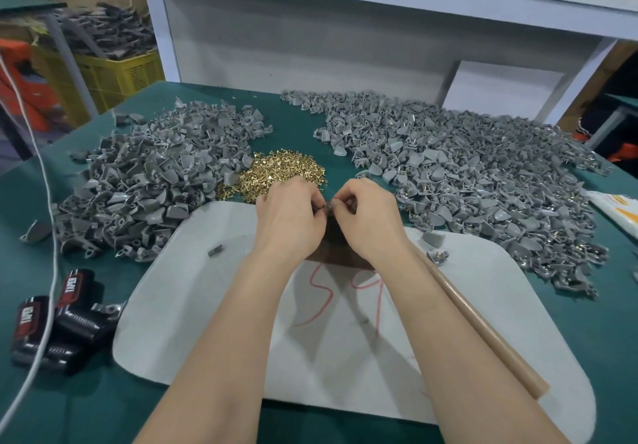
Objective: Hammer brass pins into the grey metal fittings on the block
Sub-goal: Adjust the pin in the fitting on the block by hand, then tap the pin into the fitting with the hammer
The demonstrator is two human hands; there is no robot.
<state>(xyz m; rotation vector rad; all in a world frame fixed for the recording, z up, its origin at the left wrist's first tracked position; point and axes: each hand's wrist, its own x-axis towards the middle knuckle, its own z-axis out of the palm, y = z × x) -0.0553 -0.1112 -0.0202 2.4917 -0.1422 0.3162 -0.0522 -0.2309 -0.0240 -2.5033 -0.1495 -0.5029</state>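
My left hand [288, 214] and my right hand [367, 214] meet fingertip to fingertip over a dark brown block [340, 253], mostly hidden under them. Both pinch a small grey fitting [329, 206] between their fingertips; whether a pin is in it I cannot tell. A heap of brass pins [276, 176] lies just beyond my hands. A pile of grey fittings [145, 181] without pins spreads at the left. A larger pile of fittings [483, 181] with brass pins showing covers the right. A wooden hammer handle [483, 329] lies under my right forearm.
The block rests on a white board [214, 305] with red marks, on a green table [69, 392]. Black Taped cylinders [58, 326] and a white cord [51, 243] sit at the left. One loose fitting [436, 257] lies on the board. A white shelf frame stands behind; a yellow crate [117, 77] far left.
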